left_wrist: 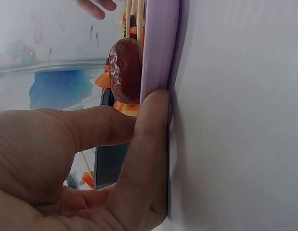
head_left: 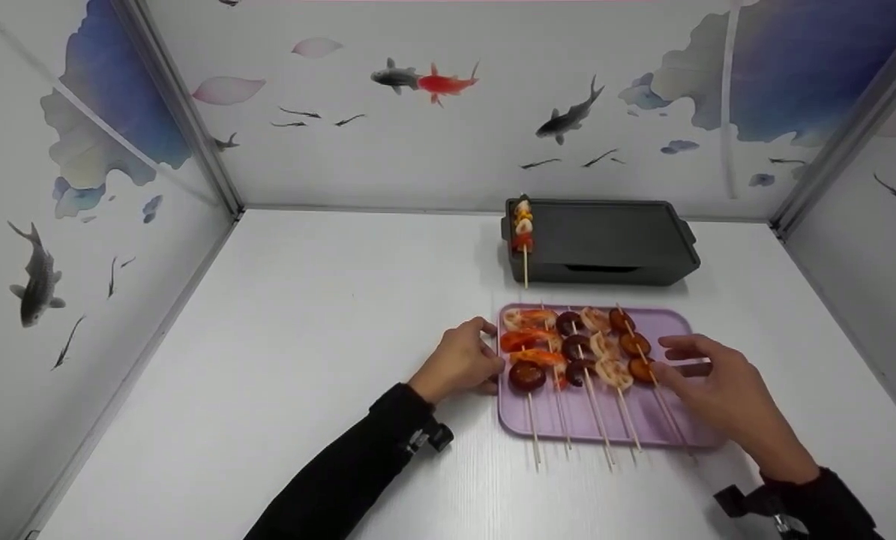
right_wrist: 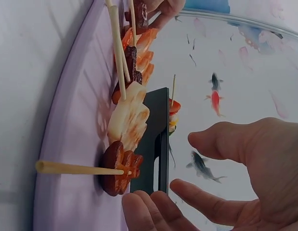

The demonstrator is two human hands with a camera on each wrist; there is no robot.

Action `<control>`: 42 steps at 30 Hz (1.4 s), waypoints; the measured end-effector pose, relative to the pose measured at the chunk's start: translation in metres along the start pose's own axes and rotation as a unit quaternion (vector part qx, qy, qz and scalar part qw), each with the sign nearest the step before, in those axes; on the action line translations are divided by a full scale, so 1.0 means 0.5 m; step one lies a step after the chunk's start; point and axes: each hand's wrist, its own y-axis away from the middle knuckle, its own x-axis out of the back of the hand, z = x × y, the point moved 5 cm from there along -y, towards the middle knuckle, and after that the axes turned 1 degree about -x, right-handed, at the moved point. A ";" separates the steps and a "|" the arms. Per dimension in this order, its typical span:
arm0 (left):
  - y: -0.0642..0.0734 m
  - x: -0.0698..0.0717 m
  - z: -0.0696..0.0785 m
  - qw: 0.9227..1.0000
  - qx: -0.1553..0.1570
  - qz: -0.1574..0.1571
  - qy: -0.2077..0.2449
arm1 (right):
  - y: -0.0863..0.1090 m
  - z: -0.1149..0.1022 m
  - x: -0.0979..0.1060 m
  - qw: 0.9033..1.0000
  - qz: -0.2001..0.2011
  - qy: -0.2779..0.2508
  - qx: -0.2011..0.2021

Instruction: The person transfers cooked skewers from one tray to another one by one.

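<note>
A purple tray point(head_left: 597, 424) holds several food skewers with their sticks pointing toward me. My left hand point(head_left: 464, 361) grips the tray's left edge, its fingertips at the rim beside a glossy dark red piece point(left_wrist: 125, 70). Orange shrimp-like pieces point(head_left: 530, 340) lie on the tray's left side. Dark brown pieces point(head_left: 576, 346) and pale pieces point(head_left: 606, 346) fill the middle. My right hand point(head_left: 725, 386) hovers over the tray's right side, fingers and thumb spread. In the right wrist view, a gap separates them from the rightmost skewer of brown slices point(right_wrist: 121, 168).
Behind the tray stands a black grill point(head_left: 597, 232) with side handles. One colourful skewer point(head_left: 523, 225) lies across its left end, the stick overhanging the front. White panels painted with fish enclose the white table point(head_left: 328, 315) at the back and sides.
</note>
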 end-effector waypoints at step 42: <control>-0.001 0.000 -0.004 1.000 -0.013 -0.008 0.008 | -0.165 -0.134 -0.019 0.995 0.026 -0.071 0.072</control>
